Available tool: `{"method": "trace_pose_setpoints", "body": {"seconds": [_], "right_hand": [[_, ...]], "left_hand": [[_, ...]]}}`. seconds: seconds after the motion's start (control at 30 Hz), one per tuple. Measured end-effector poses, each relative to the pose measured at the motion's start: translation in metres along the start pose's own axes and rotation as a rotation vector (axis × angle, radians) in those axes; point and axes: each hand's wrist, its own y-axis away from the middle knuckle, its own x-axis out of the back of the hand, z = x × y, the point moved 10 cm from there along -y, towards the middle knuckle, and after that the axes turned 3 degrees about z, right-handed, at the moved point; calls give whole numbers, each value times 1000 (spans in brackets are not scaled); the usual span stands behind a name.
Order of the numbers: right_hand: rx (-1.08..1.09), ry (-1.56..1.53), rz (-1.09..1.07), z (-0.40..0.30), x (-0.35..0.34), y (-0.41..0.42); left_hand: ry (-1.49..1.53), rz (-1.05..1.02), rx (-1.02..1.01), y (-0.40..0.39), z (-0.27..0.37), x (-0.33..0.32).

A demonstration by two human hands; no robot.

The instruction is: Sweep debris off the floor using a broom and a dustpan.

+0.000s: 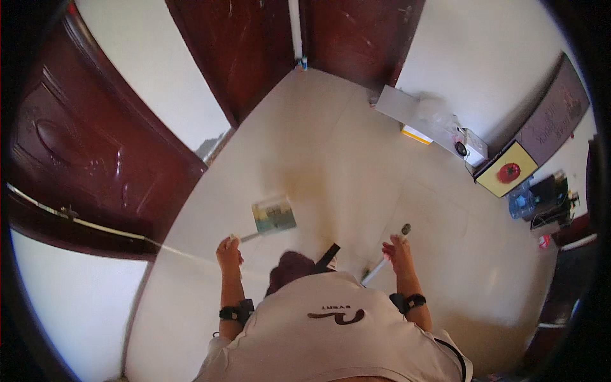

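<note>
My left hand (229, 250), at the left of my body, grips a thin grey handle. It leads to a blurred rectangular pan-like panel (274, 215), beige and green with printing, over the floor. On the other side, my right hand (397, 250) is closed around a pale pole (374, 273). The pole's dark tip (406, 228) pokes out above the fist. Its lower part slants toward my waist, where my shirt (334, 329) hides the end; a small dark greenish patch shows beside it. Black bands are strapped round both forearms.
Pale tiled floor (343, 143) spreads ahead. Dark red doors (86, 129) stand at the left and far side. Along the right wall are a white box (475, 148), a tomato picture panel (508, 168), a grey board (553, 114) and a large blue water bottle (520, 203).
</note>
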Motion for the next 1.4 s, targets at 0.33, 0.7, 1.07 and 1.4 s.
{"method": "trace_pose_setpoints", "body": {"seconds": [0.33,0.7,1.07,1.4], "right_hand": [[19,475,-26,-117,-205,-146],[591,954,-119,-279,-527,-278],[576,928,-645,-364,-799,-445],[914,1198,-992,-425,-1007,-527]], "left_hand": [[61,36,38,-141,77,-99],[81,-149,-28,-350,256,-273],[22,-210,-102,-505,415,-449],[-59,-84,-166,-599,548,-558]]}}
